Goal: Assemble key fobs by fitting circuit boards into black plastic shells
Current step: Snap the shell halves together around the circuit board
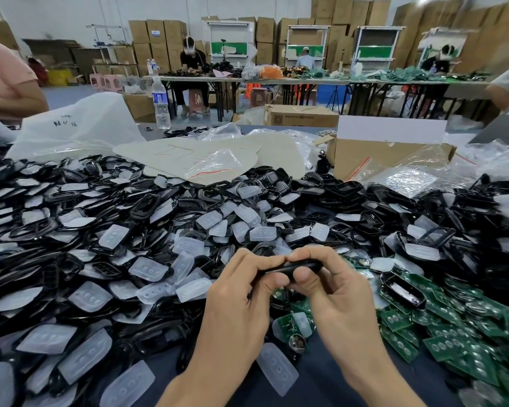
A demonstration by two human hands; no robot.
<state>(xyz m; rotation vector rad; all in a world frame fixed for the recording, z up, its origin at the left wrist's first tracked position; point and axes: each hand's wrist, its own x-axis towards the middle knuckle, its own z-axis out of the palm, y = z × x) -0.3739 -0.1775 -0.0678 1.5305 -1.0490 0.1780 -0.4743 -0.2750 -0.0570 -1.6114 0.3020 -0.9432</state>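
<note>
A black plastic key fob shell (301,268) is held edge-on between both my hands, just above the table. My left hand (241,292) grips its left end with curled fingers and thumb. My right hand (332,286) pinches its right end, thumb in front and fingers over the top. Whether a board sits inside the shell is hidden. A heap of black shells and clear rubber button pads (147,218) covers the table to the left and ahead. Green circuit boards (441,327) are piled at the right, and a few (291,321) lie under my hands.
An open black shell (403,290) rests on the boards at right. Cardboard boxes (376,157), plastic bags (71,124) and a water bottle (160,102) stand at the table's far side. Another person's arm (9,92) is at far left. Other people work at benches behind.
</note>
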